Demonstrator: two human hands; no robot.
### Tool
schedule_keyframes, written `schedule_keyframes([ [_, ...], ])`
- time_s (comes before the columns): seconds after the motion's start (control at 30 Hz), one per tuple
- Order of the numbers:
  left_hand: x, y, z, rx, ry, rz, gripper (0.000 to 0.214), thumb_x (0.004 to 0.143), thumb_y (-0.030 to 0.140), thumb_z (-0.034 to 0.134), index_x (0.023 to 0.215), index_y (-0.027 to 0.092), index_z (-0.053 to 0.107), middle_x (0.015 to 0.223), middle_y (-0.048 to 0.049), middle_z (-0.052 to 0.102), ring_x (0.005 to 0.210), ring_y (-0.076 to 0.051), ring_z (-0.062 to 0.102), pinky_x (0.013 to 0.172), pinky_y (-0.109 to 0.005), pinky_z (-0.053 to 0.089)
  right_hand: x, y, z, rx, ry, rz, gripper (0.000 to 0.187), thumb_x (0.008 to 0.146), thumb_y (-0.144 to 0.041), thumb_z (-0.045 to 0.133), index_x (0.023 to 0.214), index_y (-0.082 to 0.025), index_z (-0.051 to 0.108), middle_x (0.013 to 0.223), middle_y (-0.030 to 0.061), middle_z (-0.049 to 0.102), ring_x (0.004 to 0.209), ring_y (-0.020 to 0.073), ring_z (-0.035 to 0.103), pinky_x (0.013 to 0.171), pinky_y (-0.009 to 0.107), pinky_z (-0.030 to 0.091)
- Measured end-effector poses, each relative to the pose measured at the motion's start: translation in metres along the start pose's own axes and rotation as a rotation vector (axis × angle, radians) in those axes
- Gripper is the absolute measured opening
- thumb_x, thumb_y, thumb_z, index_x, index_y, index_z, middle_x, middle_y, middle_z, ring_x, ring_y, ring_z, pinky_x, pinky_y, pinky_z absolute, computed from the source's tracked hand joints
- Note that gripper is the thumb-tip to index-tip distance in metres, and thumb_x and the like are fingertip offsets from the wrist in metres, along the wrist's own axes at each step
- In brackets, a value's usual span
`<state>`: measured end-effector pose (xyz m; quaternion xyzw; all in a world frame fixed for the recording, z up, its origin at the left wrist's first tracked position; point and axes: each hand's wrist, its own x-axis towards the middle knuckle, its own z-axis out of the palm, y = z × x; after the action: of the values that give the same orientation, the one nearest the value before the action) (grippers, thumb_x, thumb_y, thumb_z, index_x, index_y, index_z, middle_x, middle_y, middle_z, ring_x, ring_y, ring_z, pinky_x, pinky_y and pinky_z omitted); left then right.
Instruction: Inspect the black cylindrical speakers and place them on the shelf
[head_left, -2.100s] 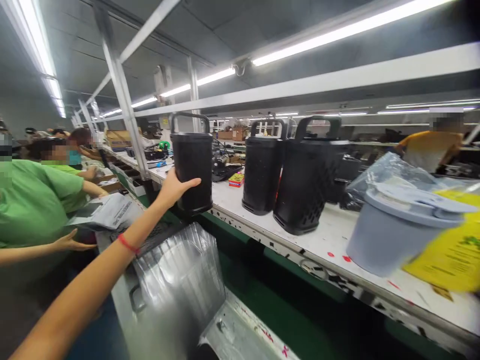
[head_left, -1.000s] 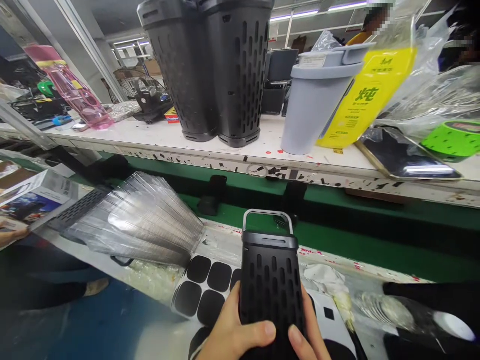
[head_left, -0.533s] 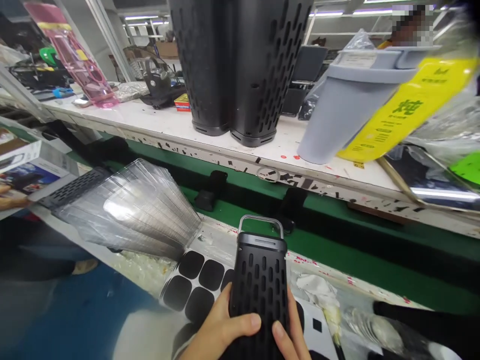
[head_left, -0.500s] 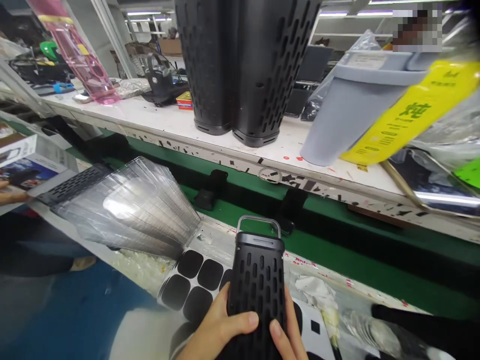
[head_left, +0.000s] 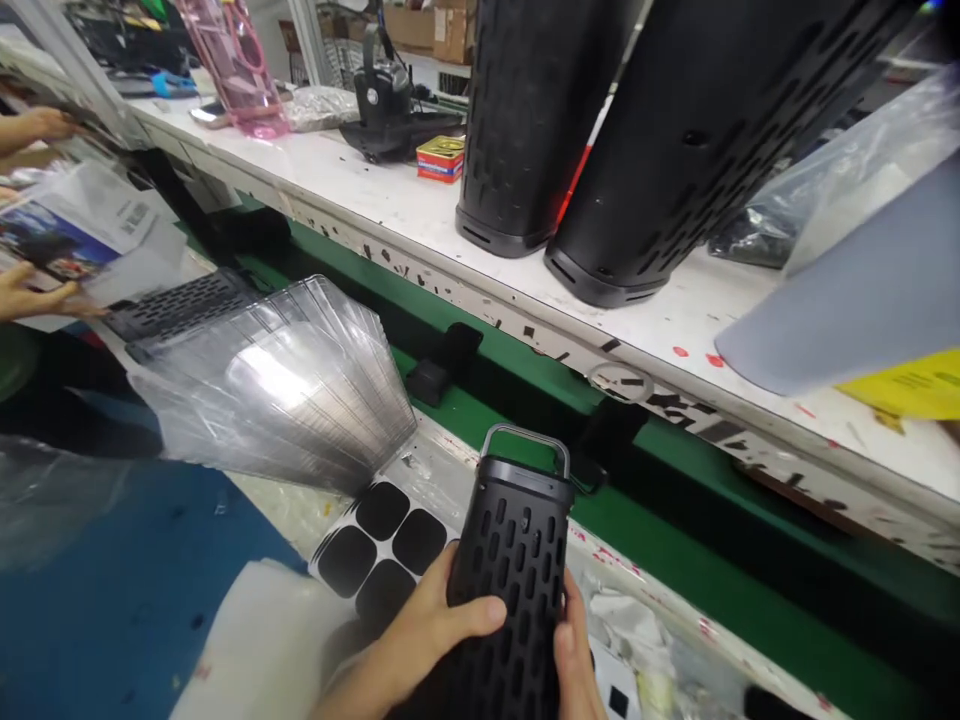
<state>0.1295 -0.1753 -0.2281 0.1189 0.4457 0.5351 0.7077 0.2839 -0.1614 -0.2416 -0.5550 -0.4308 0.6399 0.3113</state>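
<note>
Two tall black perforated housings stand on the white shelf at upper centre; fanned clear sheets lie centre left. At bottom centre, the left hand and right hand clasp the black speaker, its handle pointing up-frame.

Little free room around the held black perforated speaker

The fanned stack of clear plastic sheets blocks the left side, and the sheet of black square pads lies just beside it. Ahead, the green belt strip is open, but the white shelf edge hangs above it, with two tall black perforated housings standing on top.
</note>
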Motion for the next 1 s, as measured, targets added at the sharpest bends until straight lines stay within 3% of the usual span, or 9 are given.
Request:
schedule_keyframes([
  [0.07, 0.003, 0.002, -0.002, 0.005, 0.045, 0.007, 0.061, 0.063, 0.042, 0.087, 0.112, 0.019, 0.059, 0.113, -0.0071, 0.072, 0.108, -0.028, 0.066, 0.096, -0.039, 0.05, 0.029, -0.003, -0.016, -0.069, -0.025, -0.055, 0.071, 0.096, -0.075, 0.029, 0.142, -0.022, 0.04, 0.15, 0.0116, 0.042, 0.14, 0.0305, 0.037, 0.118, 0.051, 0.029],
  [0.2, 0.007, 0.006, -0.009, -0.02, 0.08, 0.003, 0.063, 0.064, 0.044, 0.084, 0.116, 0.019, 0.059, 0.114, -0.0072, 0.071, 0.109, -0.028, 0.065, 0.097, -0.038, 0.048, 0.097, -0.031, -0.048, -0.21, 0.049, -0.133, 0.068, 0.085, -0.077, 0.056, 0.124, -0.021, 0.058, 0.142, 0.0124, 0.048, 0.134, 0.0365, 0.04, 0.116, 0.057, 0.025],
  [0.33, 0.013, 0.005, -0.018, -0.018, 0.086, -0.018, 0.063, 0.065, 0.047, 0.082, 0.118, 0.02, 0.06, 0.12, -0.0085, 0.069, 0.116, -0.032, 0.061, 0.102, -0.043, 0.045, 0.127, -0.063, -0.043, -0.263, 0.062, -0.23, 0.061, 0.085, -0.072, 0.061, 0.122, -0.024, 0.061, 0.136, 0.0096, 0.055, 0.128, 0.035, 0.046, 0.113, 0.054, 0.029],
  [0.47, 0.018, 0.005, -0.021, -0.015, 0.014, 0.035, 0.067, 0.066, 0.046, 0.083, 0.122, 0.021, 0.058, 0.125, -0.009, 0.066, 0.124, -0.034, 0.056, 0.109, -0.047, 0.04, 0.112, -0.056, -0.018, -0.19, 0.004, -0.259, 0.063, 0.092, -0.072, 0.05, 0.139, -0.029, 0.049, 0.15, 0.0054, 0.042, 0.136, 0.0308, 0.041, 0.113, 0.049, 0.032],
  [0.67, 0.02, 0.009, -0.011, -0.009, -0.025, 0.019, 0.067, 0.065, 0.046, 0.086, 0.12, 0.019, 0.06, 0.12, -0.0106, 0.069, 0.118, -0.035, 0.061, 0.104, -0.047, 0.046, 0.054, -0.02, 0.003, -0.014, -0.006, -0.123, 0.08, 0.094, -0.079, 0.028, 0.157, -0.03, 0.015, 0.161, 0.001, 0.021, 0.147, 0.0224, 0.021, 0.122, 0.04, 0.019],
  [0.77, 0.021, 0.002, -0.007, 0.058, 0.012, -0.012, 0.062, 0.071, 0.054, 0.082, 0.118, 0.018, 0.064, 0.126, -0.0118, 0.068, 0.124, -0.036, 0.058, 0.109, -0.047, 0.041, 0.023, -0.025, 0.01, 0.091, 0.022, -0.045, 0.075, 0.098, -0.074, 0.027, 0.157, -0.03, 0.016, 0.158, -0.0009, 0.03, 0.146, 0.0188, 0.026, 0.118, 0.034, 0.03],
  [0.83, 0.02, -0.005, -0.005, 0.09, 0.039, -0.05, 0.058, 0.079, 0.06, 0.071, 0.12, 0.019, 0.065, 0.131, -0.0106, 0.065, 0.133, -0.036, 0.05, 0.115, -0.047, 0.035, 0.011, -0.029, 0.01, 0.081, 0.101, -0.019, 0.077, 0.095, -0.076, 0.035, 0.155, -0.03, 0.022, 0.158, -0.0036, 0.029, 0.146, 0.0181, 0.023, 0.12, 0.032, 0.028],
  [0.9, 0.019, -0.011, -0.003, 0.111, 0.059, -0.064, 0.057, 0.087, 0.064, 0.058, 0.121, 0.02, 0.067, 0.133, -0.0087, 0.065, 0.141, -0.034, 0.041, 0.119, -0.046, 0.028, 0.006, -0.028, 0.005, 0.014, 0.215, 0.017, 0.082, 0.089, -0.078, 0.048, 0.153, -0.031, 0.029, 0.157, -0.0052, 0.03, 0.148, 0.0199, 0.02, 0.123, 0.035, 0.022],
  [1.0, 0.019, -0.016, -0.004, 0.135, 0.066, -0.055, 0.058, 0.09, 0.067, 0.051, 0.115, 0.019, 0.07, 0.13, -0.0064, 0.066, 0.143, -0.031, 0.036, 0.123, -0.041, 0.021, 0.006, -0.017, -0.01, 0.006, 0.325, 0.074, 0.091, 0.079, -0.08, 0.059, 0.151, -0.029, 0.037, 0.154, -0.0033, 0.035, 0.147, 0.027, 0.02, 0.122, 0.045, 0.024],
])
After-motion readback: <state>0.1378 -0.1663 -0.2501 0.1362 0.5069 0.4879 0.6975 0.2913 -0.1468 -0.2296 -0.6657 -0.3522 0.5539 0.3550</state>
